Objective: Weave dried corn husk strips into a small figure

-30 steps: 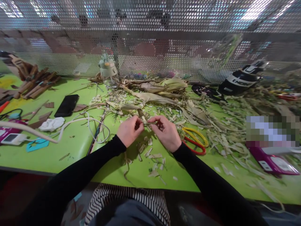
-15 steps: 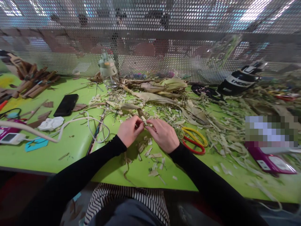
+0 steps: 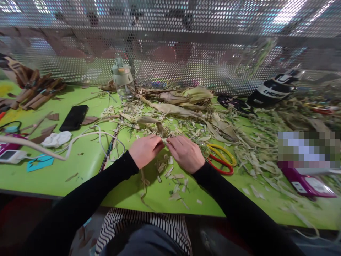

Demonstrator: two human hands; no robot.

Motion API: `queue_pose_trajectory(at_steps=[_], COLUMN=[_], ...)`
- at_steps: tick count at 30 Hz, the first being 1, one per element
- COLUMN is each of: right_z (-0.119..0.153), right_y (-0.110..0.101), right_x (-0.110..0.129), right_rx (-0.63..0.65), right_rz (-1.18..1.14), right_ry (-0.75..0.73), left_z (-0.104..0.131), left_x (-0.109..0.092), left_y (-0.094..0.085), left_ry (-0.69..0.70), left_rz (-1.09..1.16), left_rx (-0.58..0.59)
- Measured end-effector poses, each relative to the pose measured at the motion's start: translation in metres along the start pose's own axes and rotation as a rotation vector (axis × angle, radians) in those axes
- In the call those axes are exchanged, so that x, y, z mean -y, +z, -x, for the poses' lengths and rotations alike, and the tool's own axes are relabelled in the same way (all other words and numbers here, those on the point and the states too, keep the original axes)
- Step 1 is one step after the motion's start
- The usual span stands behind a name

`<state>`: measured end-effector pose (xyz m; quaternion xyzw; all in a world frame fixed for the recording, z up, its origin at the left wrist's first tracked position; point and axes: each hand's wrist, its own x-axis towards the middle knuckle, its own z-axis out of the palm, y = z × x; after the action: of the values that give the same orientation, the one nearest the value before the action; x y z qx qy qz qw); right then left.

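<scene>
My left hand and my right hand meet over the green table. Both are closed, fingertips pinching a small piece of dried corn husk whose pale end barely shows between them. A brownish strip of husk rises just behind the fingers; whether it joins the pinched piece I cannot tell. Cut husk bits lie below my hands. Beside my right hand are scissors with yellow and red handles, their blades hidden under scraps.
Long dried corn husks lie beyond my hands, near a clear bottle and a perforated metal screen. To the left are a black phone, a white cable and brown rolls. A black bottle leans at right.
My left hand has shifted slightly left and turned more palm-down. The right fingers have closed over the husk piece, which now shows less. The view has moved a little.
</scene>
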<state>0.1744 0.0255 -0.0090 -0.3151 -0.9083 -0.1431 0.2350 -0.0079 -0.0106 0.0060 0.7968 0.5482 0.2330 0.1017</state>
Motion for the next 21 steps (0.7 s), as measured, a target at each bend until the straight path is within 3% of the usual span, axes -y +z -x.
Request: queue_pose_trajectory(at_steps=[3, 10, 16, 21], right_z=[0.0, -0.002, -0.003, -0.002], right_y=[-0.001, -0.006, -0.006, -0.004], right_x=[0.001, 0.0, -0.007, -0.008], right_rx=[0.017, 0.074, 0.074, 0.078], right_rz=[-0.028, -0.232, -0.411, -0.315], right_ry=[-0.035, -0.036, 0.032, 0.004], left_z=[-0.003, -0.01, -0.011, -0.013], left_x=[0.003, 0.016, 0.012, 0.012], left_y=[-0.003, -0.01, -0.008, -0.004], left_ry=[0.087, -0.287, -0.377, -0.419], left_rz=[0.112, 0.693, 0.978, 1.111], left_rx=[-0.068, 0.146, 0.186, 0.222])
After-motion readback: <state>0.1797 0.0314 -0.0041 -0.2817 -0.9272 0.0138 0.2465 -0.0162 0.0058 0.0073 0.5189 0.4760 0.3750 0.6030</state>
